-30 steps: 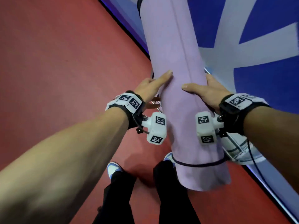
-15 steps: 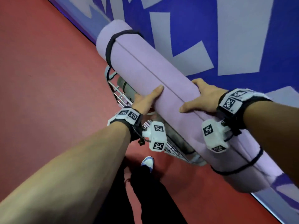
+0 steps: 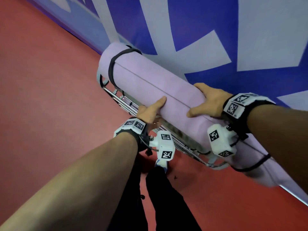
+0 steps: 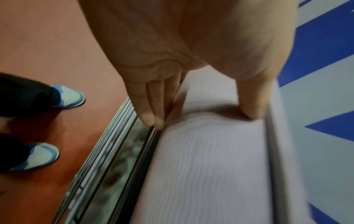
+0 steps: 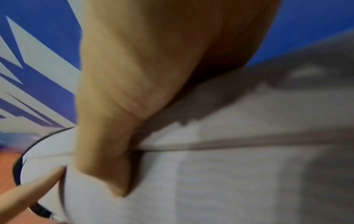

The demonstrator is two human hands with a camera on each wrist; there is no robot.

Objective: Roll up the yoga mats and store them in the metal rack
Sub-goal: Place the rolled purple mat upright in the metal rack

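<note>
A rolled lilac yoga mat [image 3: 150, 84] with a black strap [image 3: 115, 64] near each end lies slantwise just above the metal rack [image 3: 120, 100]. My left hand [image 3: 150, 110] grips its near side, thumb on top and fingers underneath beside the rack's top rail [image 4: 149, 144]. My right hand [image 3: 208, 102] grips it from above, fingers over the far side and thumb dug into the seam [image 5: 229, 147]. The left wrist view shows the mat [image 4: 210, 166] pressed in under my left hand's [image 4: 172, 60] thumb. The right wrist view shows my right hand [image 5: 143, 75] on the mat [image 5: 229, 181].
A mottled grey roll [image 3: 176, 130] lies inside the rack. A blue wall with pale shapes [image 3: 200, 30] stands right behind it. The red floor [image 3: 50, 97] stretches to the left. My feet in blue-and-white shoes [image 4: 70, 97] stand close to the rack's front.
The mat has swung from pointing away from me to lying along the rack and has come down close over it. Both hands have kept their hold.
</note>
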